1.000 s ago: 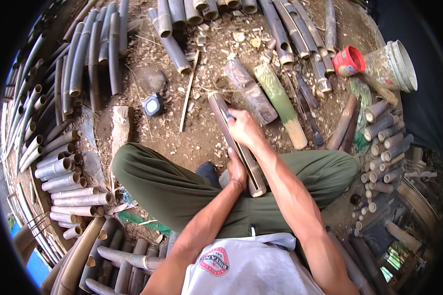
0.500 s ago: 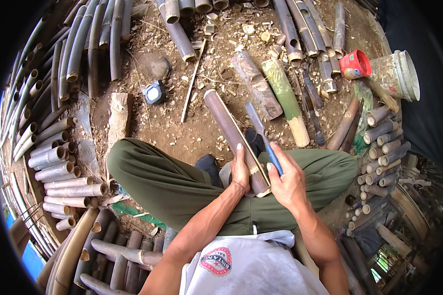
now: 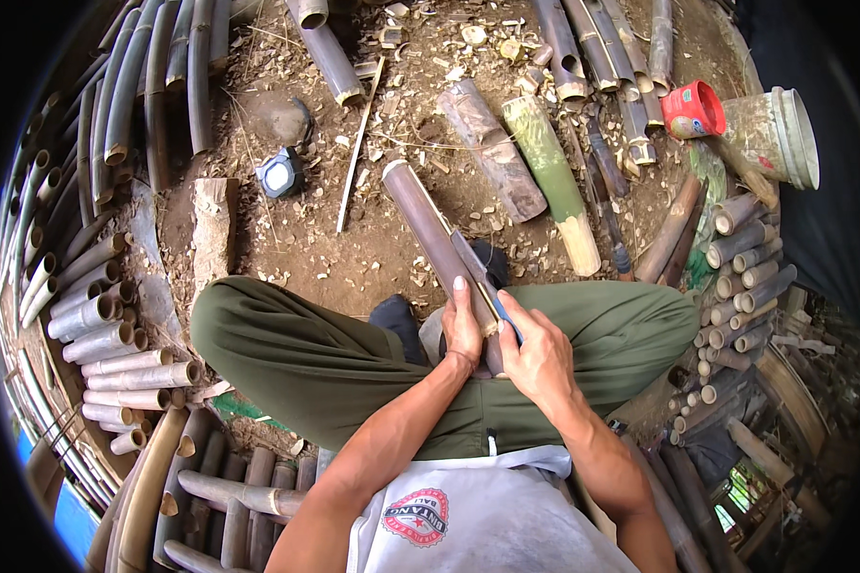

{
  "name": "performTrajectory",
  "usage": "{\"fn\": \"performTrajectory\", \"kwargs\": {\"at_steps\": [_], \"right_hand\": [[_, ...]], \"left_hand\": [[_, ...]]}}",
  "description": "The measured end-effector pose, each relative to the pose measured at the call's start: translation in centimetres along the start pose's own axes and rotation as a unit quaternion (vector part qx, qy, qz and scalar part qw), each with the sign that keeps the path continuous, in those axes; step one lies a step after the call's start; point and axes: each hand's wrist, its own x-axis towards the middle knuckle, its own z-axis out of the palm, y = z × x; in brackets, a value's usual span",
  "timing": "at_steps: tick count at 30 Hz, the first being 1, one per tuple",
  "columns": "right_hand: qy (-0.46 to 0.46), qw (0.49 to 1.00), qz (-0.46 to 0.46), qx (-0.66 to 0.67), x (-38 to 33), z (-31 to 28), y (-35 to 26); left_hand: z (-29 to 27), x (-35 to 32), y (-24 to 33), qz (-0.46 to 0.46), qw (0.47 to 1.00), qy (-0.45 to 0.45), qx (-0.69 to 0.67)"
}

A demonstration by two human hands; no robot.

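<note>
A dark brown bamboo tube [image 3: 426, 222] lies slantwise between my knees, its far end pointing up and to the left. My left hand [image 3: 462, 332] is wrapped round its nearer part, thumb along the top. In my right hand [image 3: 537, 358] is a blue-handled chisel [image 3: 471, 260], gripped by the handle. The chisel's flat grey blade lies along the tube's right side, against a pale cut edge. Most of the handle and the tube's near end are hidden by my fingers.
Ahead on the chip-strewn ground lie a green-and-pale bamboo piece [image 3: 554, 167], a brown log [image 3: 492, 153], a thin strip [image 3: 360, 143] and a dark round-faced object [image 3: 279, 175]. A red container [image 3: 693, 110] and a whitish bucket [image 3: 774, 138] stand right. Bamboo lengths [image 3: 129, 375] are stacked both sides.
My right hand has brought the chisel from above the tube's right side down against it and slightly toward me. The view has shifted a little; my left hand keeps its grip.
</note>
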Motion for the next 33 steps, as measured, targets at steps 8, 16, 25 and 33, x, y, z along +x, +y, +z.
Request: {"fn": "performTrajectory", "kwargs": {"at_steps": [8,16,25,33], "right_hand": [[0.034,0.999,-0.011,0.024,1.9,2.7,1.7],[0.018,0.999,0.011,0.024,4.5,2.6,1.5],[0.005,0.999,0.026,0.044,8.2,4.4,1.3],[-0.003,0.997,0.031,0.064,12.9,6.3,-2.1]], "left_hand": [[0.6,-0.2,0.5,0.036,0.997,0.020,0.061],[0.8,-0.3,1.1,0.042,0.991,0.050,0.114],[0.9,0.1,0.8,0.027,0.994,0.049,0.097],[0.1,0.3,1.4,0.015,0.999,0.025,0.025]]}}
